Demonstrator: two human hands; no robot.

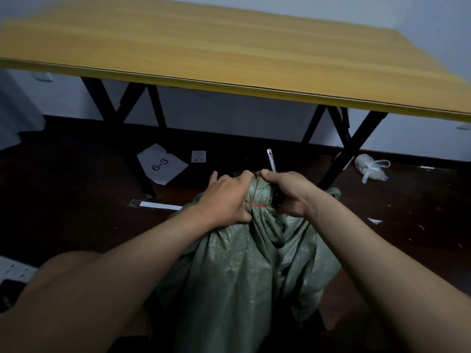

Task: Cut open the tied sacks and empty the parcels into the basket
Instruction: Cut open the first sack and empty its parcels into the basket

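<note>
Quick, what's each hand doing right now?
Left hand: grips the green sack at its neck.
Right hand: holds a utility knife beside the red tie.

Folding table [229,42], yellow wood-grain top, black crossed legs [142,103], stands against a pale wall. Dark floor beneath. White paper sheet [161,164] marked "6-3" lies under the table; small printed slip [198,156] just beside it. Tied white plastic bag [371,169] near the right-hand legs. White strip [160,206] on the floor.

One sheet of white paper [161,164] on the dark floor reads "6-3"; the small card [198,156] beside it is illegible.
</note>
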